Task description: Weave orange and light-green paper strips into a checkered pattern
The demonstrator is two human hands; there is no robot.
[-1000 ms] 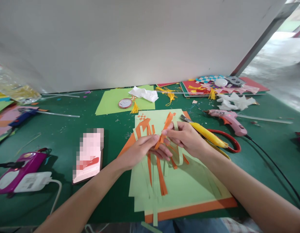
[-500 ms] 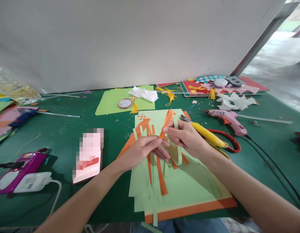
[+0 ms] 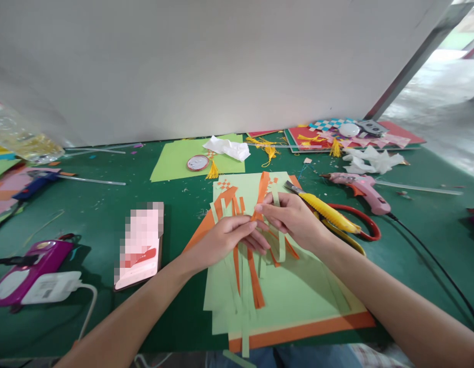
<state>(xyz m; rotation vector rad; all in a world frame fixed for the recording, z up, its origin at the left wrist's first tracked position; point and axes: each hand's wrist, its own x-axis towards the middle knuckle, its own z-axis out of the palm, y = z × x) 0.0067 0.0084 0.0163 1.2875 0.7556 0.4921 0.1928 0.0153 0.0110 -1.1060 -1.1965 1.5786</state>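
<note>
My left hand (image 3: 234, 232) pinches an orange paper strip (image 3: 263, 186) between thumb and fingers, low on the strip. Thumb and forefinger of my right hand (image 3: 288, 214) grip the same strip a little higher, and its upper part sticks up as a fold. A pale green strip (image 3: 281, 248) hangs down beside my right fingers. Below my hands, loose orange strips (image 3: 255, 281) and green strips (image 3: 245, 327) lie across a stack of light green paper sheets (image 3: 306, 301). Small orange checkered woven pieces (image 3: 224, 185) rest at the top of the sheets.
Yellow-handled scissors (image 3: 329, 212) lie right of my hand, near a pink glue gun (image 3: 361, 186) with a cord. On the left are a phone (image 3: 140, 245), a purple power strip (image 3: 33, 271) and a blue glue gun (image 3: 37, 186). Crumpled tissue (image 3: 227, 148) and yellow tassels (image 3: 212, 170) lie behind.
My right hand has shifted very slightly down along the orange strip, and the strip's top stands a little more upright. My left hand stays nearly in place.
</note>
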